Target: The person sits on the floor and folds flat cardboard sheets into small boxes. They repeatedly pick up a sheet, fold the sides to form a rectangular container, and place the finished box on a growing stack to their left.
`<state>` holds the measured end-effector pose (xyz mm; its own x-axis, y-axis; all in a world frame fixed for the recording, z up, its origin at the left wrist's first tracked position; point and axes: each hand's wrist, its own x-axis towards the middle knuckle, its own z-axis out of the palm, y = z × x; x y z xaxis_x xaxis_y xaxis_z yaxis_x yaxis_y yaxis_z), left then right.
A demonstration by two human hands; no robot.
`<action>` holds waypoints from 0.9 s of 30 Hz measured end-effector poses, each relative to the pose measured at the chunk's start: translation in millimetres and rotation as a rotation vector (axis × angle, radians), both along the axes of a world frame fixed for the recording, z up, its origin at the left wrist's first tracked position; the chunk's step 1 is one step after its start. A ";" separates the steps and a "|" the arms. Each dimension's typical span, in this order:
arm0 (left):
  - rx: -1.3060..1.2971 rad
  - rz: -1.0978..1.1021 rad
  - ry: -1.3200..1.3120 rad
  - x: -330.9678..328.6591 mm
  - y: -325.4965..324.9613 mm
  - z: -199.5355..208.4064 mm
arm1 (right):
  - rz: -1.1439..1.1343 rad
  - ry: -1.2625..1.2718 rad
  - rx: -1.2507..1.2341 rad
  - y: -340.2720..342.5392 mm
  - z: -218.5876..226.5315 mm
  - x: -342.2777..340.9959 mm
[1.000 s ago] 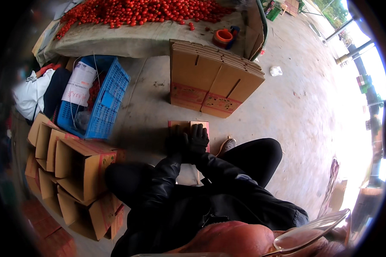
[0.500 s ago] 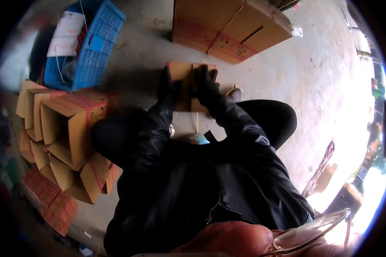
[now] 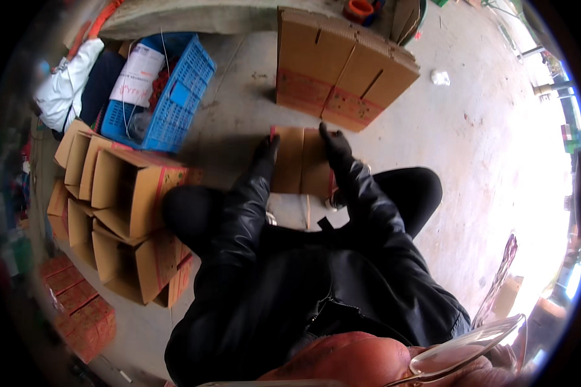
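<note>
A small brown cardboard box with red edging stands on the floor between my legs, a seam running down its top. At its left side is my left hand in a dark glove, gripping that edge. My right hand, gloved as well, clasps the opposite side, with fingers at the far right corner. Parts of both hands' fingers are hidden behind the box edges or lost in the dark glove. Just beyond the box stands a bundle of flat cardboard cartons.
Left of my knee lie several open, nested cardboard boxes. Behind them is a blue plastic crate with a paper on it, beside a person in a white sleeve. Red packed boxes sit at lower left; white scrap lies at right.
My right hand has shifted from the top of the box to its right side. My left hand stays at the left side. The whole view has moved, showing more of the far floor.
</note>
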<state>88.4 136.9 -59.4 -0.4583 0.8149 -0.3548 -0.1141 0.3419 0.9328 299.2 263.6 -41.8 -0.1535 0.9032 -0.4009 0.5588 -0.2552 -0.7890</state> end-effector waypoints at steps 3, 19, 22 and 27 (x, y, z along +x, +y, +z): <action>0.047 0.205 -0.148 -3.7 -17.8 44.7 | -0.244 0.319 0.001 2.4 -1.0 20.2; -0.206 -0.076 0.600 -26.4 -46.9 -49.2 | 0.454 -0.322 0.478 -76.8 62.6 38.5; -0.461 -0.193 0.859 -28.7 -39.8 -65.7 | 0.558 -0.232 0.597 -67.6 30.0 18.2; -0.492 -0.525 1.002 -29.9 -61.7 -63.4 | 0.730 -0.408 1.098 -50.2 -22.7 -19.1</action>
